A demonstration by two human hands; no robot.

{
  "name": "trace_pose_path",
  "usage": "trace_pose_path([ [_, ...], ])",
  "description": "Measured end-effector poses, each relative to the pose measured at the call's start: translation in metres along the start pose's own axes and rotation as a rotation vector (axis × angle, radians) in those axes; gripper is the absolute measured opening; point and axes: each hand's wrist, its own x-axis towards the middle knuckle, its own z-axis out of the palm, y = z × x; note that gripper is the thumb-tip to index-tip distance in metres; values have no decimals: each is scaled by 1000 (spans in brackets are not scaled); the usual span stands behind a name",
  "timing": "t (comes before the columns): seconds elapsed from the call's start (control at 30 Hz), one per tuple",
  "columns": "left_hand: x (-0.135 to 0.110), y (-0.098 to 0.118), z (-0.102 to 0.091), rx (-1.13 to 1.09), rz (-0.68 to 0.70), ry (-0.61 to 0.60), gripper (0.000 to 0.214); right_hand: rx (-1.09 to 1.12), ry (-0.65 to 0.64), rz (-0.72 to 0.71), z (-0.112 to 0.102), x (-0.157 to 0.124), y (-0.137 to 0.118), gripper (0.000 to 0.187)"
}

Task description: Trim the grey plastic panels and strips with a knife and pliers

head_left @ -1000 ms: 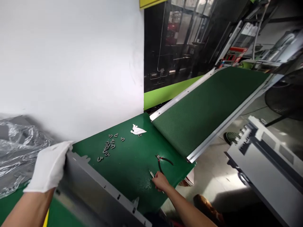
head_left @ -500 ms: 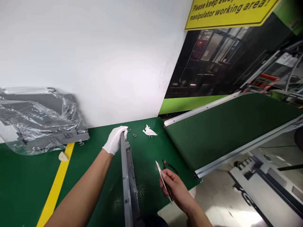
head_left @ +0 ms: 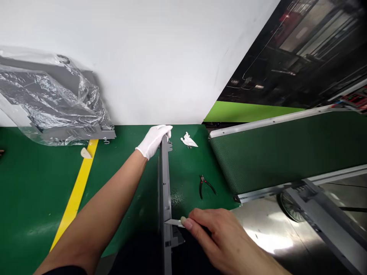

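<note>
A long grey plastic panel (head_left: 164, 179) stands on edge on the green table (head_left: 37, 191), running away from me. My left hand (head_left: 153, 139), in a white glove, is closed over its far end. My bare right hand (head_left: 222, 238) pinches a small blade tool (head_left: 172, 222) whose tip touches the panel's near edge.
Black-and-red cutters (head_left: 205, 185) lie right of the panel, a white scrap (head_left: 188, 141) farther back. A plastic-wrapped grey part (head_left: 54, 103) sits at back left beside a yellow stripe (head_left: 76, 193). A green conveyor belt (head_left: 286, 149) slopes up on the right. Small grey clips peek past the panel's far end.
My right hand brought the blade from the air down against the panel's near edge. The view swung left and down, and the panel now appears edge-on.
</note>
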Motion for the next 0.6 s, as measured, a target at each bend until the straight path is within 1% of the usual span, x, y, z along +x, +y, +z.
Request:
trace_pose_path([
  [0.17, 1, 2, 6, -30, -14, 6, 37, -223, 111, -61, 7, 2, -4, 42],
  [0.33, 1, 4, 8, -33, -3, -1, 36, -408, 214, -176, 10, 1, -7, 39],
  [0.6, 2, 3, 9, -52, -12, -6, 37, -511, 287, -242, 13, -4, -12, 33],
])
